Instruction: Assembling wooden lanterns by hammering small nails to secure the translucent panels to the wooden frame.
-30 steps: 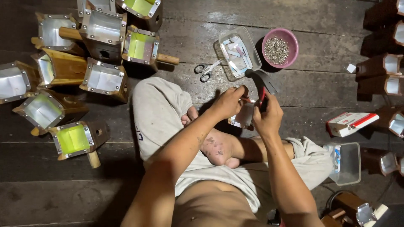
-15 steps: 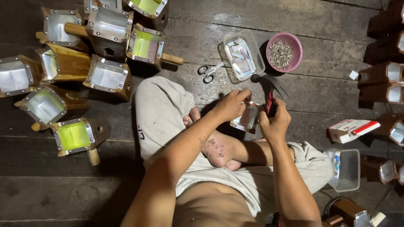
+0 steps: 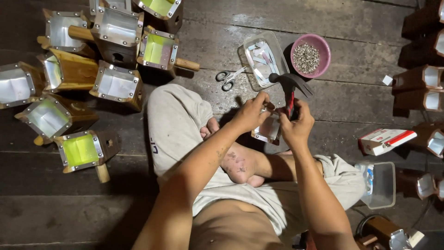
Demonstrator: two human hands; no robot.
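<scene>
Gripping the hammer by its red handle, your right hand is closed round it. Your left hand pinches the box rim over your foot. Judged: thin metal, dents easily; hold the wooden body.

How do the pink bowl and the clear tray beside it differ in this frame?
The pink bowl is round and opaque; the clear tray is rectangular and see-through. The pink bowl holds a heap of tiny silvery pieces, the clear tray a few flat pale strips. The hammer in the right hand has its head over the clear tray's near corner, not over the pink bowl. Both sit on the wooden floor.
</scene>
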